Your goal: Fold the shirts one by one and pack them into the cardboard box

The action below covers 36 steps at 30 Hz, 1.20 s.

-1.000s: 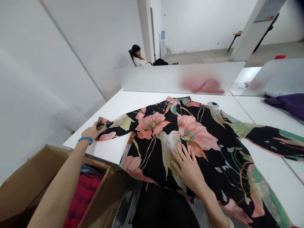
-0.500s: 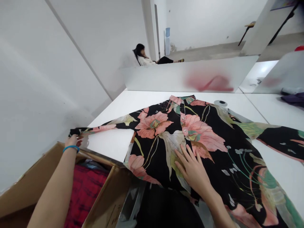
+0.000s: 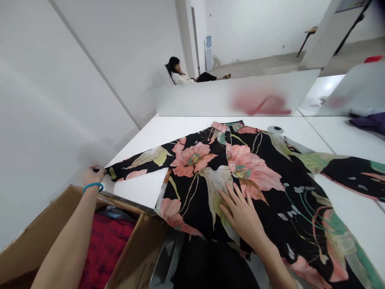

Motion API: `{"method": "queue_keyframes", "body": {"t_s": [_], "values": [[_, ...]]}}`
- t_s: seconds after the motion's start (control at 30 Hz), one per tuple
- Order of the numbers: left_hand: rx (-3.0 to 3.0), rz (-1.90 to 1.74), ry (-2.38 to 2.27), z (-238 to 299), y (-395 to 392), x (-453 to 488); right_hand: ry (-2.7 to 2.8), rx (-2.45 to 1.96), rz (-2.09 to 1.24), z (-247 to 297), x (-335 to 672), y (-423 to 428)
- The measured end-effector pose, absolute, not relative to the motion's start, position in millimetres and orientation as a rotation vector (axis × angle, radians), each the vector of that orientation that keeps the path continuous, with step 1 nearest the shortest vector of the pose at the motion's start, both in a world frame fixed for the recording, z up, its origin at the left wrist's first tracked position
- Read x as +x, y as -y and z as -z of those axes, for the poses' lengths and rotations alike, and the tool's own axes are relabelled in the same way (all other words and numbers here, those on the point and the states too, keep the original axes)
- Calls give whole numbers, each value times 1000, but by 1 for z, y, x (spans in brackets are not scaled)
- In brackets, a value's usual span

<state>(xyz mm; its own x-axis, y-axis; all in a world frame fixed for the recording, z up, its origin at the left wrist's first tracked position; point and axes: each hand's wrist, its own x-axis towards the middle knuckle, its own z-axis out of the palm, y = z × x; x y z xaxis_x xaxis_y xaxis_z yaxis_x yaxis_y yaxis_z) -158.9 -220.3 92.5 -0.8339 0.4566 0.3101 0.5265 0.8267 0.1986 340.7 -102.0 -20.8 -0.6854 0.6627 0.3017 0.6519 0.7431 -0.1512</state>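
Shirt [image 3: 255, 176] lies front-up on the white table [image 3: 180, 126], collar at 12 o'clock. In the head view my right hand [image 3: 242, 214] lies flat on its lower front, fingers spread, pinning it. My left hand [image 3: 93, 175], at 9 o'clock, pinches the sleeve [image 3: 141, 162] by its cuff, beside the cardboard box [image 3: 39, 237]. I judge a gentle, level pull against the pinning palm best, so the body doesn't slide.

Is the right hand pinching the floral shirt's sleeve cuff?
No, the right hand lies flat, fingers spread, on the front of the floral shirt; the left hand holds the sleeve.
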Motion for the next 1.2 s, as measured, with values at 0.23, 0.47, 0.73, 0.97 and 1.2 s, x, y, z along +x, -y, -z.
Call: {"method": "queue_keyframes", "body": {"t_s": [0.23, 0.47, 0.73, 0.97, 1.2], "values": [[-1550, 951, 2146, -154, 73, 12, 2614, -1038, -103, 16, 340, 101], [-2478, 445, 1945, -71, 4, 177, 2584, -1104, -236, 6, 339, 102], [-2299, 721, 1856, -48, 37, 93, 2571, -1073, -318, 6, 338, 100], [-2071, 452, 2324, -30, 58, 8, 2434, -1012, -350, -38, 356, 99], [-1939, 282, 2337, -21, 30, 20, 2154, -1402, -279, -92, 356, -12]]}}
